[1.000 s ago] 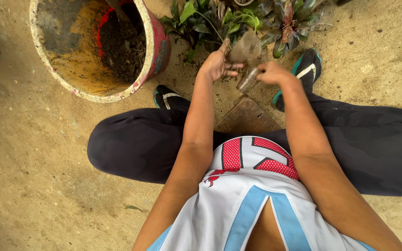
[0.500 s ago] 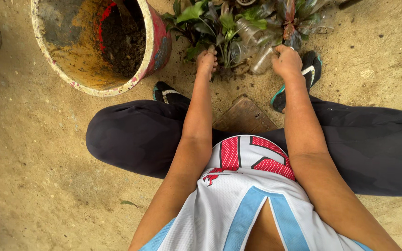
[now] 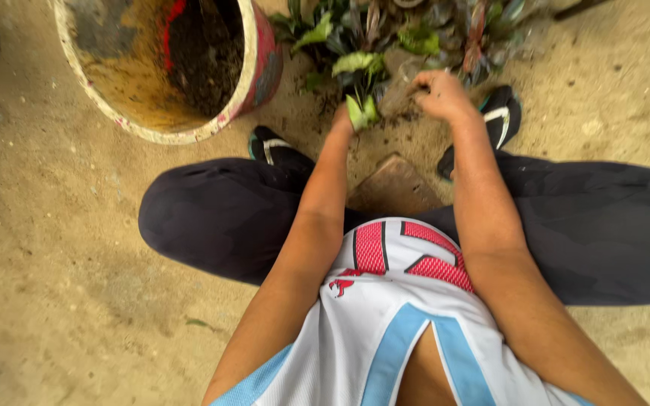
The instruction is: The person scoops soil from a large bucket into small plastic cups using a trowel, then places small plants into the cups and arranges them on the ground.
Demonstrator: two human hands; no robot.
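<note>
Head view, looking straight down: a squat is being held over sandy ground [image 3: 62, 248], and both arms are stretched out into a clump of small plants [image 3: 385, 45] with green and reddish leaves.

The left hand [image 3: 344, 120] is mostly buried behind a light green seedling [image 3: 361, 90]; it seems to be closed around the stem near the base, but how tightly can't be told, since the fingers are hidden by leaves. The right hand [image 3: 439, 94] is curled loosely, knuckles up, pressed into the dark soil just beside the same seedling. Whether anything is pinched inside it can't be made out.

A big bucket [image 3: 261, 68], pink outside and smeared with yellowish mud inside, is parked to the left with dark soil [image 3: 205, 60] heaped in it. A flat brick [image 3: 396, 188] lies between the sandals [image 3: 502, 116].

What could go wrong, probably: the stem could be snapped or roots torn if it's gripped too hard, and neighbouring plants could be crushed by the right wrist, since everything is packed so closely.
</note>
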